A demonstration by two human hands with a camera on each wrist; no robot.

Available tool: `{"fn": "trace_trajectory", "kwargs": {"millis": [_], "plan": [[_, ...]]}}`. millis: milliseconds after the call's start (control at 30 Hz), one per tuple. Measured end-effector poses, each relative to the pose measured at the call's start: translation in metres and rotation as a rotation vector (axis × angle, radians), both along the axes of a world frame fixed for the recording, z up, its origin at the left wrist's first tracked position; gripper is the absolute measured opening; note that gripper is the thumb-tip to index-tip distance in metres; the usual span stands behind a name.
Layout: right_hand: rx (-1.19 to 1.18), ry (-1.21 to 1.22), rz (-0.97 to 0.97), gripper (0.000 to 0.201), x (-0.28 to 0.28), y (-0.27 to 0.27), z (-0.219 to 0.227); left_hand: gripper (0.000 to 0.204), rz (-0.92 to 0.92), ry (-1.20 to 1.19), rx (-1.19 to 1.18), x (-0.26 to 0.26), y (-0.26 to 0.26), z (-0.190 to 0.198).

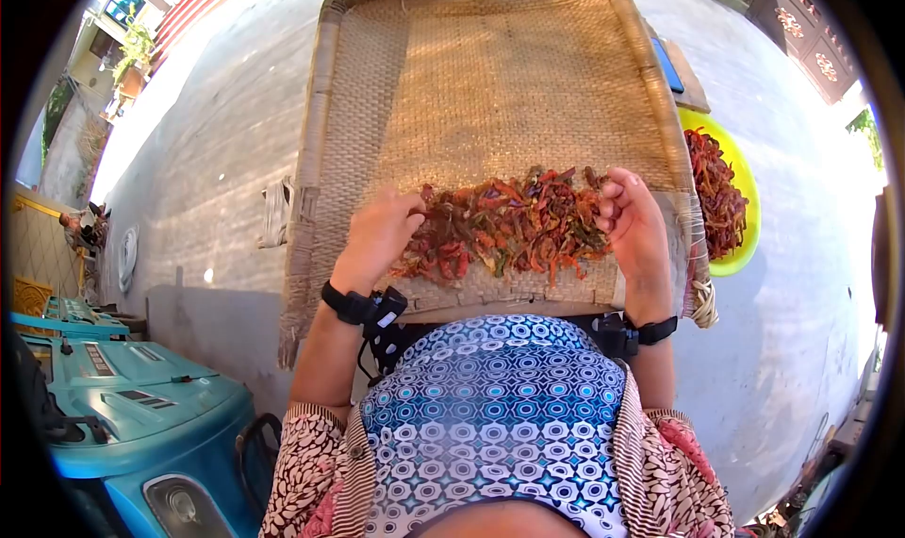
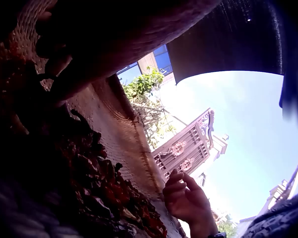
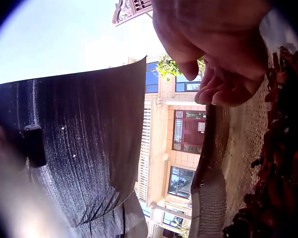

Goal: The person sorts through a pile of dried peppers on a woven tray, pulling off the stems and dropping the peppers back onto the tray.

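Observation:
A heap of dried red chili peppers (image 1: 514, 219), some dark or greenish, is spread across the near part of a woven bamboo tray (image 1: 490, 76). At the heap's left end, the left hand (image 1: 377, 233) has its thumb and fingers close together. In the left wrist view, a dark curved chili stem (image 2: 46, 77) shows between its thumb and fingertips. The right hand (image 1: 637, 225) hovers at the right end of the heap, palm turned inward and fingers loosely bent. In the right wrist view, nothing shows in the right hand's fingers (image 3: 223, 91).
Right of the tray, a yellow-green basin (image 1: 750, 213) holds more dried chilies. Beyond it lie a blue flat object (image 1: 666, 65) and a brown board (image 1: 693, 76). A teal vehicle (image 1: 151, 397) stands at the lower left. The tray has a raised rim (image 1: 315, 114).

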State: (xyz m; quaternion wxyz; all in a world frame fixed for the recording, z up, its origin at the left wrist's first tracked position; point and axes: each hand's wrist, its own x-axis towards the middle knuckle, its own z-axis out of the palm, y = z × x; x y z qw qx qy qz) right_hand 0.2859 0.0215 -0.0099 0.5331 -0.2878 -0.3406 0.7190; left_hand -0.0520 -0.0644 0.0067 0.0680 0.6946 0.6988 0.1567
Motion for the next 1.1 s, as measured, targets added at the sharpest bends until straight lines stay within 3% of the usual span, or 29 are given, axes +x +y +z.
{"fn": "trace_trajectory", "kwargs": {"millis": [267, 367, 433, 567, 667, 833, 900, 967, 1100], "plan": [[0.202, -0.462, 0.337, 0.019, -0.033, -0.011, 0.016, 0.012, -0.123, -0.167, -0.030, 0.013, 0.001, 0.027], [0.328, -0.588, 0.451, 0.021, -0.048, -0.016, 0.020, 0.012, -0.116, -0.545, -0.157, 0.021, 0.004, 0.027], [0.427, -0.679, 0.513, 0.025, -0.056, -0.020, 0.023, 0.012, -0.135, -0.674, -0.227, 0.029, 0.003, 0.029], [0.480, -0.672, 0.491, 0.035, -0.067, -0.021, 0.021, 0.012, -0.107, -0.888, -0.429, 0.047, 0.000, 0.039], [0.518, -0.786, 0.515, 0.038, -0.067, -0.021, 0.024, 0.014, -0.149, -0.973, -0.452, 0.054, 0.003, 0.032], [0.884, -0.843, 0.309, 0.039, -0.071, -0.024, 0.008, 0.016, -0.143, -1.048, -0.431, 0.060, 0.004, 0.031], [0.777, -0.813, 0.336, 0.037, -0.069, -0.025, 0.008, 0.016, -0.117, -1.059, -0.435, 0.060, 0.005, 0.033], [0.434, -0.753, 0.483, 0.034, -0.064, -0.030, 0.032, 0.016, -0.102, -1.035, -0.406, 0.060, 0.005, 0.030], [0.451, -0.740, 0.453, 0.026, -0.065, -0.030, 0.029, 0.015, -0.136, -0.971, -0.417, 0.061, 0.004, 0.023]]}}
